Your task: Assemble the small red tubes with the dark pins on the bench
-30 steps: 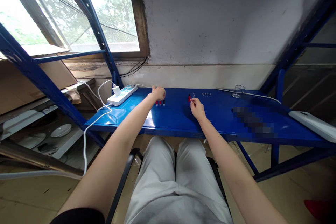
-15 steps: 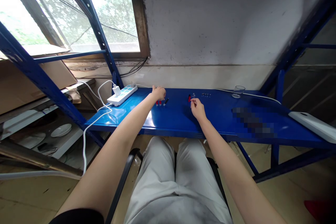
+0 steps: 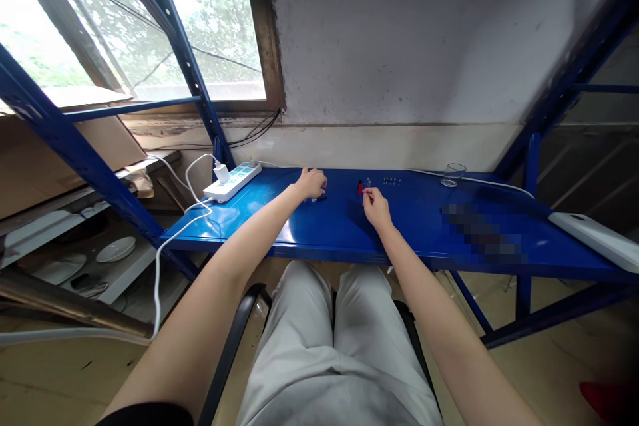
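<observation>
On the worktop [image 3: 414,223], a black piece [image 3: 320,199] lies just beside the left hand [image 3: 313,183] and a red piece [image 3: 360,188] near the right hand [image 3: 377,208] (whether either grip holds anything, I cannot tell).

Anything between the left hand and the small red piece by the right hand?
Nothing visible. Blue tabletop shows between the left hand and the red piece; the black piece lies at the left hand's near side, the right hand just right of the red piece.
</observation>
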